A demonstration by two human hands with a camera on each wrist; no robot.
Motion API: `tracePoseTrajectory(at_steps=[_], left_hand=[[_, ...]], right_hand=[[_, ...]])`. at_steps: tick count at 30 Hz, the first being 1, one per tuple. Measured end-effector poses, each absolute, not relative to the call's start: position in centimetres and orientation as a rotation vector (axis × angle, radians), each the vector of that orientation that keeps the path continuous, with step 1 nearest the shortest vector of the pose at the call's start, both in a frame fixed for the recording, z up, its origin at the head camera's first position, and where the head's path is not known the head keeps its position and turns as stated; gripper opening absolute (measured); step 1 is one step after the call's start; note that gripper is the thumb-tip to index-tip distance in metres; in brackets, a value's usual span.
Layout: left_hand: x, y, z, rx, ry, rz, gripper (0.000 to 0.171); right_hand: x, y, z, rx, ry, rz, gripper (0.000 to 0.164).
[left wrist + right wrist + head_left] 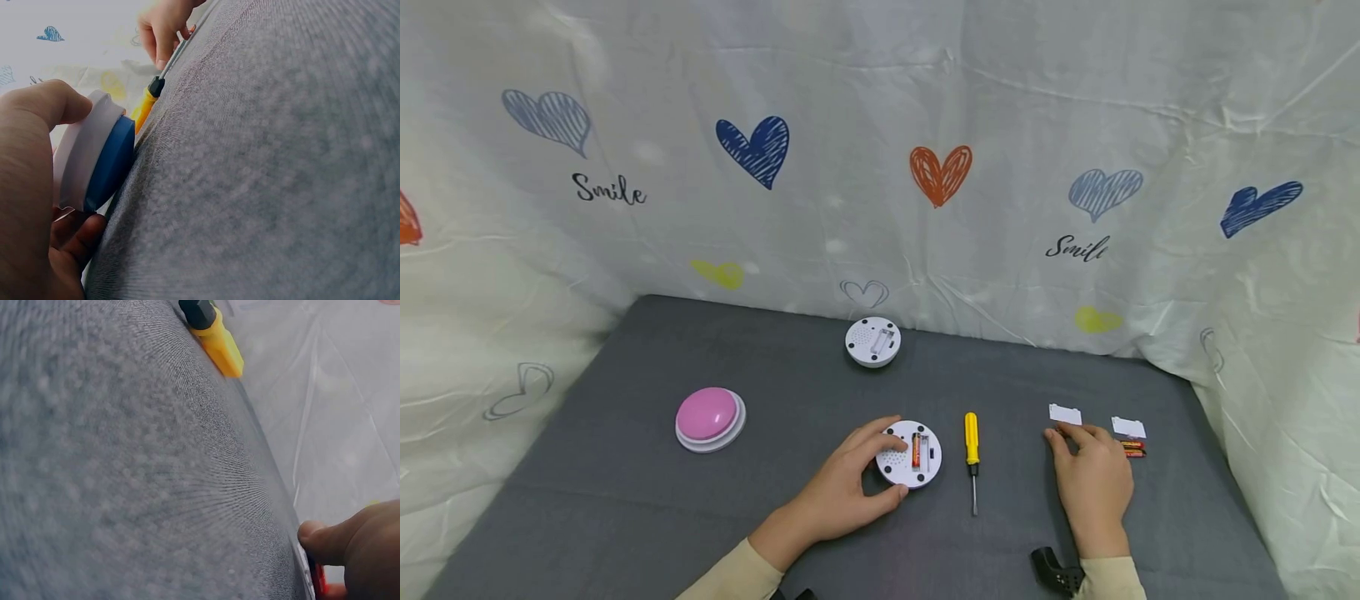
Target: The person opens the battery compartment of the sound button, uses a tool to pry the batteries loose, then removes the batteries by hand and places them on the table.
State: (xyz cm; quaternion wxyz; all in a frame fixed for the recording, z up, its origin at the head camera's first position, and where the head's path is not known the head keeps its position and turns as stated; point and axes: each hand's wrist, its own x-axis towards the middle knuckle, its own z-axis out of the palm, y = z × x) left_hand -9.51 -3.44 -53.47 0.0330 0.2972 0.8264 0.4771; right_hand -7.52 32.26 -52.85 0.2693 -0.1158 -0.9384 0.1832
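Left hand (pixel 842 487): half-spread, you're gripping the lamp (pixel 907 463), likely steadying it. Right hand (pixel 1093 479): resting beside a cover (pixel 1065 413); hold unclear.

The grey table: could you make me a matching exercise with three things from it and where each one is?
Things
1. yellow-handled metal screwdriver
2. round pink-domed button with white base
3. round white-and-blue plastic button

Places
A. leftmost of the three
B. gripped by the left hand
C. lying ungripped between left hand and right hand

Pairs: 1-C, 2-A, 3-B
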Motion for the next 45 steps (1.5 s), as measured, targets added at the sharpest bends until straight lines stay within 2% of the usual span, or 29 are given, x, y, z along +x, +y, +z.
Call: tracePoseTrajectory(at_steps=[7,18,29,45], left_hand=[[-9.5,-3.6,-53.6,0.894,2.550,1.452,0.045],[-9.5,-3.6,-53.7,0.903,2.554,1.452,0.046],[-9.3,-3.6,-53.8,0.890,2.553,1.444,0.045],[-9.4,-3.6,-53.8,0.944,2.577,1.450,0.045]], right_hand=[[-7.5,32.4,-53.3,-0.240,-2.510,0.433,0.025],[-7.7,32.1,-53.3,-0.307,-2.530,0.441,0.028],[-7.9,29.2,-52.9,-0.187,-2.458,0.730,0.033],[-7.9,25.0,-52.5,0.319,-2.375,0.781,0.048]])
